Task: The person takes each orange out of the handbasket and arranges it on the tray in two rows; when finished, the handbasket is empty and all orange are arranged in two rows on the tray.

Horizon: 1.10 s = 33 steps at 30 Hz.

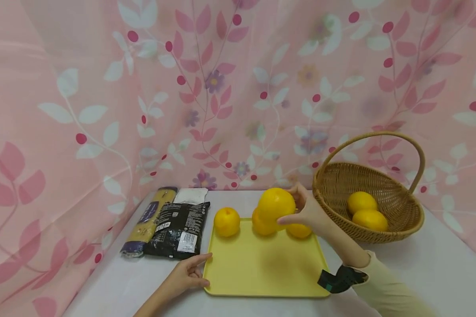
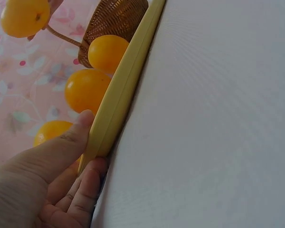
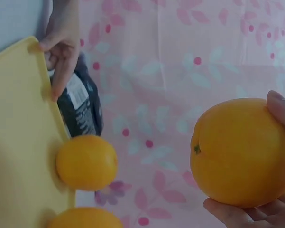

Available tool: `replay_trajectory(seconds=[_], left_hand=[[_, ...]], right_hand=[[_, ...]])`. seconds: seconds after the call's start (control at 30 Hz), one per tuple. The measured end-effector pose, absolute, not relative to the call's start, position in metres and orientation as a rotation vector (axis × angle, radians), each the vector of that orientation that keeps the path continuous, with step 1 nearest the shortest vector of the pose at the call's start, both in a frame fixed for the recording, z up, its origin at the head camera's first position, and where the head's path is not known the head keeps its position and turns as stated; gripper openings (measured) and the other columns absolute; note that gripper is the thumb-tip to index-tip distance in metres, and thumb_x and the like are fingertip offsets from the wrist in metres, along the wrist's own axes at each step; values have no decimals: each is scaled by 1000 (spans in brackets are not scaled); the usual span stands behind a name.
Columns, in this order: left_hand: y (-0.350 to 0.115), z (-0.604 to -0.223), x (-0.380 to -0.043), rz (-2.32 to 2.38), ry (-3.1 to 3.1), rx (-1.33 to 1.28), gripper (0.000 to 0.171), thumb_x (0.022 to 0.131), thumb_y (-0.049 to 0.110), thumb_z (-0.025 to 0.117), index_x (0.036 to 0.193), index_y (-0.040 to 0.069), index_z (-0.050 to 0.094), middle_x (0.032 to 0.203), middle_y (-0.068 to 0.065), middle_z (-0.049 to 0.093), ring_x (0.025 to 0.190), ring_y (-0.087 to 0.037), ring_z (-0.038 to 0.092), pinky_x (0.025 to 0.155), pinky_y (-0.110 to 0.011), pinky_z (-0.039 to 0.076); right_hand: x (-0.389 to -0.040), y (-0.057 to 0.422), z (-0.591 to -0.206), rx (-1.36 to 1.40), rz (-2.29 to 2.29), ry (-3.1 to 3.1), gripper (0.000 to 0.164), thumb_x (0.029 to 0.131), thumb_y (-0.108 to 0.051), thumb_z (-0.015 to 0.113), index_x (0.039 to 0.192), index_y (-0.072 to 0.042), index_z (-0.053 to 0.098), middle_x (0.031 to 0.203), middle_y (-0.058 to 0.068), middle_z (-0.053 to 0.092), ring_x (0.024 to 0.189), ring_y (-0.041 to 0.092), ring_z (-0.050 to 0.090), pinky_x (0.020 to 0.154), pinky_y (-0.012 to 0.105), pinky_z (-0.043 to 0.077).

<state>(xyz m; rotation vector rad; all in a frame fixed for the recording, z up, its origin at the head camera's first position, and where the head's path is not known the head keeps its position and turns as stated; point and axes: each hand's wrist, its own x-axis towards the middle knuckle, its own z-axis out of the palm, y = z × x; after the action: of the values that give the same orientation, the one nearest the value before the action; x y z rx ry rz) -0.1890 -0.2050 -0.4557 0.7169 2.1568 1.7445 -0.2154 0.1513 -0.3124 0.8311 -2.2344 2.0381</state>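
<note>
My right hand [image 1: 312, 215] grips an orange [image 1: 277, 204] above the far part of a yellow tray [image 1: 262, 273]. In the right wrist view, thumb and fingers lie around that orange [image 3: 242, 153], and its green stem spot shows. Three more oranges stand in a row along the tray's far edge, the left one [image 1: 227, 222] apart; the held orange partly covers the middle one [image 1: 261, 224]. At the tray's near left side, my left hand [image 1: 184, 276] pinches the rim. The left wrist view has its thumb [image 2: 71, 137] against the rim and its fingers below.
A wicker basket [image 1: 353, 176] with a tall handle stands tilted at the right, holding two oranges [image 1: 362, 202]. Left of the tray lie a black package [image 1: 178, 226], a yellow and purple pack [image 1: 152, 215] and a white packet [image 1: 191, 195]. A pink floral curtain [image 1: 238, 97] hangs behind the table.
</note>
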Motion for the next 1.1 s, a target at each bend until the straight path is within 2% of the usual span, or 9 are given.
replay_trajectory(seconds=[0.17, 0.37, 0.47, 0.57, 0.63, 0.73, 0.9, 1.1], left_hand=[[-204, -453, -188, 1751, 2164, 709, 73, 71, 8, 74, 129, -13, 36, 75, -13, 58, 59, -7, 50, 52, -18, 42], [-204, -455, -188, 1747, 2179, 723, 72, 71, 3, 73, 129, -14, 35, 72, -12, 57, 58, -8, 49, 51, -19, 42], [-204, -456, -189, 1742, 2194, 734, 71, 71, 1, 73, 129, -14, 35, 70, -11, 57, 58, -7, 49, 51, -19, 43], [-203, -457, -189, 1735, 2205, 748, 72, 70, 1, 73, 129, -14, 35, 70, -10, 57, 58, -8, 50, 51, -19, 43], [-203, -457, -189, 1725, 2207, 747, 73, 69, 2, 74, 129, -14, 35, 69, -10, 57, 59, -8, 50, 51, -19, 43], [-204, -455, -189, 1707, 2200, 724, 76, 69, 4, 75, 131, -12, 34, 70, -9, 57, 59, -8, 49, 51, -19, 43], [-206, -453, -189, 1681, 2194, 676, 78, 69, 7, 76, 133, -8, 33, 70, -8, 56, 58, -9, 49, 51, -19, 43], [-205, -451, -189, 1670, 2193, 689, 78, 69, 7, 76, 133, -9, 33, 70, -7, 56, 59, -9, 49, 52, -19, 43]], right_hand=[[-212, 128, -318, 920, 2110, -2207, 54, 65, -7, 80, 96, 1, 37, 107, 16, 55, 86, 27, 57, 72, 40, 49], [-210, 106, -327, 1019, 2173, -2178, 53, 67, -7, 78, 97, 1, 36, 111, 18, 51, 89, 31, 55, 71, 43, 49], [-208, 97, -332, 1110, 2163, -2183, 55, 69, -5, 77, 103, 1, 35, 114, 20, 47, 94, 33, 52, 74, 43, 48], [-205, 89, -338, 1189, 2126, -2225, 64, 70, -6, 76, 116, 2, 33, 120, 20, 42, 99, 32, 48, 79, 41, 46], [-204, 83, -344, 1195, 2087, -2285, 69, 71, -8, 75, 124, 1, 33, 121, 17, 42, 101, 29, 48, 82, 39, 45], [-202, 74, -354, 1158, 2051, -2372, 69, 72, -9, 75, 128, -1, 36, 121, 12, 43, 101, 25, 47, 83, 34, 44], [-201, 60, -374, 1113, 2038, -2437, 62, 69, -7, 77, 120, -3, 41, 113, 7, 47, 97, 24, 48, 82, 33, 44], [-203, 50, -393, 1114, 1962, -2498, 56, 66, -15, 80, 112, -9, 47, 109, -1, 52, 94, 19, 50, 80, 32, 44]])
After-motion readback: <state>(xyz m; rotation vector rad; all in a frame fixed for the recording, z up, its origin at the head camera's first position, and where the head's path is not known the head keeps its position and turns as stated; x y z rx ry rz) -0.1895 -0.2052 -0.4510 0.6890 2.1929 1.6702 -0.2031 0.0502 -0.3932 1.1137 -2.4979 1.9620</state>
